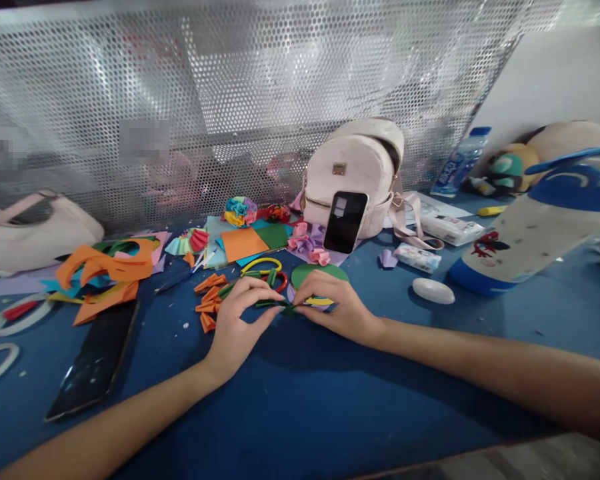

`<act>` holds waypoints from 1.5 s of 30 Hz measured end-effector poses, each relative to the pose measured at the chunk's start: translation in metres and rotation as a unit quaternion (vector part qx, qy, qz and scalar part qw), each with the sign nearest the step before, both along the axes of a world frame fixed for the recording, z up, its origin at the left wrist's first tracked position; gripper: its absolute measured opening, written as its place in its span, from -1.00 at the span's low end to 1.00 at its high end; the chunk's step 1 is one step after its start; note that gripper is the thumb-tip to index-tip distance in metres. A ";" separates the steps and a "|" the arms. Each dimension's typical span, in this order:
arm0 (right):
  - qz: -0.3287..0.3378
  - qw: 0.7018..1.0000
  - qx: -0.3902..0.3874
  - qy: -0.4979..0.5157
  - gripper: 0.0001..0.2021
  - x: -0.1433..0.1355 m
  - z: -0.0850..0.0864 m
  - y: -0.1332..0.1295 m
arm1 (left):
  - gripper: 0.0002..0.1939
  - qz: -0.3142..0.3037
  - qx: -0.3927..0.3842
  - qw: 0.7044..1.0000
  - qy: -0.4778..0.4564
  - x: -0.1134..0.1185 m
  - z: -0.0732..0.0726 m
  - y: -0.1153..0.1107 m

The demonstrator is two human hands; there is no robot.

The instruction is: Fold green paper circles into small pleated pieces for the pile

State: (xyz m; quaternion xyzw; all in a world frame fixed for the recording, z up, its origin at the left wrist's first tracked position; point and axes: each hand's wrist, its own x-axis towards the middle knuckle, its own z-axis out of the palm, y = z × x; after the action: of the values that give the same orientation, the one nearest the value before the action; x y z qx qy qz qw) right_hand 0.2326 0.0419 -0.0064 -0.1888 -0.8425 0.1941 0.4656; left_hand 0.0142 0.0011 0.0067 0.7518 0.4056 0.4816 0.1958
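One small dark green paper piece is sitting between our left hand and right hand, low over the blue table; we are pinching it with thumbs and fingertips drawn narrow on both sides. We are judging its shaping unfinished, though fingers are hiding much of it. Beside the left hand, orange folded pieces are lying loose, apparently done. Farther back, an orange sheet and a green sheet are lying flat, seemingly unworked.
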 end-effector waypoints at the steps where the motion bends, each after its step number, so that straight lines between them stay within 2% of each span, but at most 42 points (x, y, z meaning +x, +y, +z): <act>1: 0.000 1.000 0.007 -0.005 -0.95 0.000 0.000 -0.001 | -0.91 0.001 -0.003 1.000 0.001 0.000 0.000 0.000; 8: -0.018 0.999 0.026 -0.018 -0.94 0.000 0.001 -0.004 | -0.91 -0.005 -0.017 1.000 -0.008 0.001 -0.003 0.001; 18: -0.013 0.997 0.056 -0.054 -0.87 -0.001 0.006 -0.011 | -0.90 -0.029 0.039 0.998 0.033 0.005 0.002 -0.004; 34: -0.015 0.993 0.068 -0.092 -0.83 0.001 0.004 -0.011 | -0.88 -0.055 0.058 0.995 0.066 0.007 0.002 -0.006; 40: -0.019 0.994 0.057 -0.094 -0.86 0.000 0.003 -0.010 | -0.90 -0.045 0.007 0.997 0.058 0.006 0.000 -0.005; 45: -0.025 0.998 -0.007 -0.054 -0.92 0.001 -0.001 -0.005 | -0.90 -0.011 -0.065 0.998 0.022 0.005 -0.004 0.001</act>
State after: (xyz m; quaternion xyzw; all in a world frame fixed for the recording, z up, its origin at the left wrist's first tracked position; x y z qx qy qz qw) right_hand 0.2333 0.0368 -0.0074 -0.2236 -0.8601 0.1776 0.4226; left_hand 0.0187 0.0019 0.0030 0.7525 0.4321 0.4348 0.2407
